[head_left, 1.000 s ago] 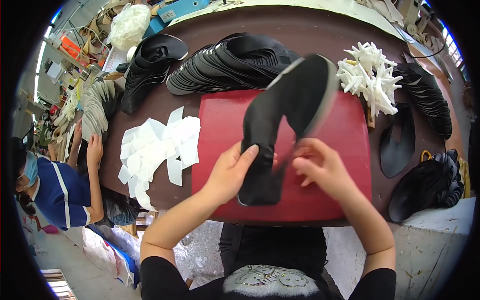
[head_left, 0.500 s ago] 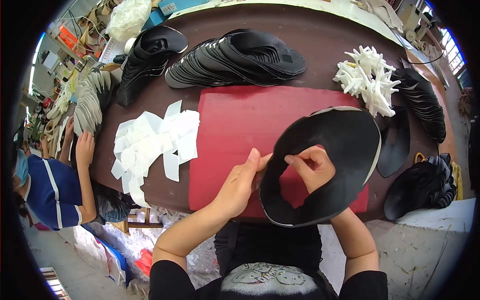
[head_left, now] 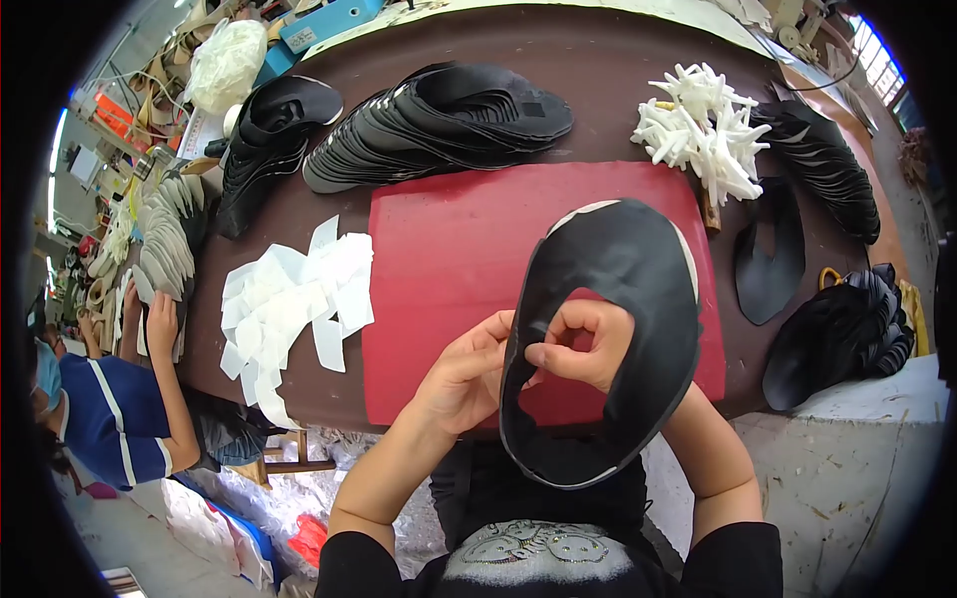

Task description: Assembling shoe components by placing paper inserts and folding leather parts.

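A black shoe upper [head_left: 653,269], a flat ring of leather-like material with a pale edge, is held up over the red mat [head_left: 449,259]. My right hand [head_left: 595,344] reaches through its opening, thumb and forefinger pinching the inner edge on the left side. My left hand [head_left: 467,374] grips the outer left edge of the same part, its fingertips partly hidden behind it. Left of the mat lies a loose pile of white strips [head_left: 279,309].
Stacked black uppers [head_left: 439,130] stand behind the mat, with more black pieces [head_left: 832,164] at right. A white spiky bundle [head_left: 703,130] and a single black piece [head_left: 770,254] lie nearby. Dark pieces [head_left: 832,344] sit at the right edge. Another person [head_left: 115,409] handles pale parts at left.
The upper has moved left and turned more upright. My left fingers have closed in at its left edge, and my right hand has shifted slightly left. The whole view has shifted a little.
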A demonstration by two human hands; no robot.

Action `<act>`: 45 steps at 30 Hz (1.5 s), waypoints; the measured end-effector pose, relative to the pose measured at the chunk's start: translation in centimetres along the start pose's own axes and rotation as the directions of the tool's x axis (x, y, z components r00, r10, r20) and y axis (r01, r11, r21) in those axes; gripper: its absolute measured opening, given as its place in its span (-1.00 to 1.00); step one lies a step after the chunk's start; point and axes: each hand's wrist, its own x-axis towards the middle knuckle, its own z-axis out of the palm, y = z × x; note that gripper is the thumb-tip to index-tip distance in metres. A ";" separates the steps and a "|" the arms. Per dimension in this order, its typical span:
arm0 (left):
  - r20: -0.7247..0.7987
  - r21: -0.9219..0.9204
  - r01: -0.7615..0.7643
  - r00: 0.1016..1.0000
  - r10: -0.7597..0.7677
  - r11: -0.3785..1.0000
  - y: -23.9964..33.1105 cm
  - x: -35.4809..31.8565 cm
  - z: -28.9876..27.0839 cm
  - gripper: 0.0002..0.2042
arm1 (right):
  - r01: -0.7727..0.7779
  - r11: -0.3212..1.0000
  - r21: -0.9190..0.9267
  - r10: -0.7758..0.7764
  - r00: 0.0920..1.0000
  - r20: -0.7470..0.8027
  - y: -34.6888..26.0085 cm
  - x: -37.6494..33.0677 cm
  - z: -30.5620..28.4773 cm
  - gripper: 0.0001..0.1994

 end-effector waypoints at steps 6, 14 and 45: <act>-0.066 -0.079 -0.076 0.995 0.071 0.994 -0.9 0.7 2.2 -0.65 | -0.033 0.958 0.285 0.001 0.994 0.111 1.2 0.0 -1.3 -0.85; -0.250 0.763 -0.027 0.909 0.334 0.646 0.4 -1.1 5.0 -0.71 | -0.044 0.979 -0.199 0.025 0.995 -0.099 1.9 0.0 -1.2 -0.93; 0.210 0.967 0.002 0.550 0.808 -0.253 0.2 -3.6 -1.6 -0.38 | 0.446 -0.021 -0.895 -0.522 0.759 0.390 -2.6 -3.6 5.4 -0.70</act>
